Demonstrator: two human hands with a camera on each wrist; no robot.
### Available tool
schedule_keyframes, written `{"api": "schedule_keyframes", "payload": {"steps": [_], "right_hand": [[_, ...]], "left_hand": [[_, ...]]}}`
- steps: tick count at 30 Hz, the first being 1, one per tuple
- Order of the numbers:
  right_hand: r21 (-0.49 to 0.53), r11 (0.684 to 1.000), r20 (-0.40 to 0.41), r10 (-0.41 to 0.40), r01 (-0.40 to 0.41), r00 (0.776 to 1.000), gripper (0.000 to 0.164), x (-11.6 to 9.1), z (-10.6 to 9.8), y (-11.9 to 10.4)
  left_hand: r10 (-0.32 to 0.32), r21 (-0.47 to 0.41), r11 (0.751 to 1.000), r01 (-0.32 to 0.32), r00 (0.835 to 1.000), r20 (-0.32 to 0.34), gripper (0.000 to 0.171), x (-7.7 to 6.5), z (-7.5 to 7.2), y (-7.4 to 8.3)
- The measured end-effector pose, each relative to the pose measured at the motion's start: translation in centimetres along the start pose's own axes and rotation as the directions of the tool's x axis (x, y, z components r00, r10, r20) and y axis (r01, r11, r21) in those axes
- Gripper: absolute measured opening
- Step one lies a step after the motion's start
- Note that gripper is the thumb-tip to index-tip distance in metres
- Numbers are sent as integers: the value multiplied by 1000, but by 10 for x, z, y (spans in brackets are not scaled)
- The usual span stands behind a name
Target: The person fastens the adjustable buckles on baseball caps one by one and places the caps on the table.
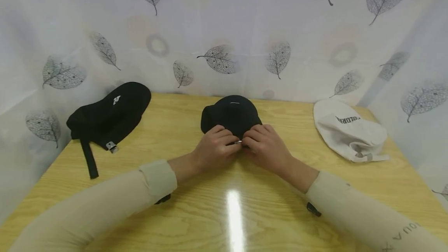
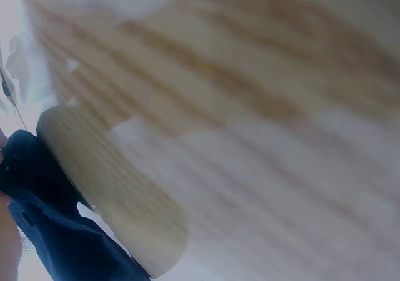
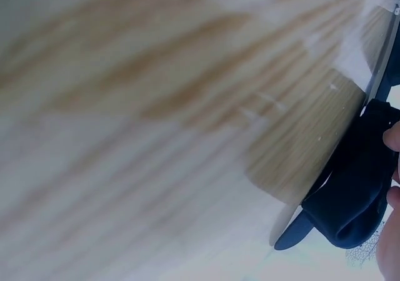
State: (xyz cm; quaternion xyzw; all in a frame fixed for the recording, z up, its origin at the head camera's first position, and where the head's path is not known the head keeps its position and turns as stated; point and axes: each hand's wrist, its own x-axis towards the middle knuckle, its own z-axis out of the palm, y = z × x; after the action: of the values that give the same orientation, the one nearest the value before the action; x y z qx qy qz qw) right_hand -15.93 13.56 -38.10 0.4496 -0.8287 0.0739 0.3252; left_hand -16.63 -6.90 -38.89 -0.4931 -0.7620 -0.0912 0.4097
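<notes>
A black cap (image 1: 233, 115) sits at the middle of the table, its crown toward the back. Both hands meet at its near edge, where a small metal buckle (image 1: 238, 142) shows between their fingertips. My left hand (image 1: 216, 145) pinches that edge from the left, fingers curled. From the right, my right hand (image 1: 265, 145) grips it close beside the buckle. In the left wrist view part of the dark cap (image 2: 59, 225) appears at lower left. The right wrist view has the cap (image 3: 353, 187) at its right edge, with fingertips on it. Fingers hide most of the strap.
Another black cap (image 1: 112, 116) lies at the left, its strap (image 1: 89, 158) hanging loose toward the front. A white cap (image 1: 350, 127) with dark lettering rests at the right. Behind the wooden table (image 1: 196, 209) hangs a leaf-patterned curtain (image 1: 238, 22).
</notes>
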Motion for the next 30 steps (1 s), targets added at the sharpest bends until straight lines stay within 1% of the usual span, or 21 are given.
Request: {"api": "schedule_keyframes", "payload": {"steps": [4,10,18,30], "right_hand": [[-17,1000,-10,-24,24,1000,10,2,0,-1],[-33,999,-5,-13,12,1000,6,3,0,-2],[-54,998,-30,-31,30,999,5,5,0,-4],[-61,998,-15,-12,11,1000,6,4,-1,-5]], "left_hand": [[-5,0,1000,5,1000,6,8,0,-1,0],[-15,-4,1000,15,1000,20,9,0,-3,0],[-3,0,1000,3,1000,8,8,-1,-2,-2],[4,-5,1000,-4,1000,0,7,0,-1,-2]]}}
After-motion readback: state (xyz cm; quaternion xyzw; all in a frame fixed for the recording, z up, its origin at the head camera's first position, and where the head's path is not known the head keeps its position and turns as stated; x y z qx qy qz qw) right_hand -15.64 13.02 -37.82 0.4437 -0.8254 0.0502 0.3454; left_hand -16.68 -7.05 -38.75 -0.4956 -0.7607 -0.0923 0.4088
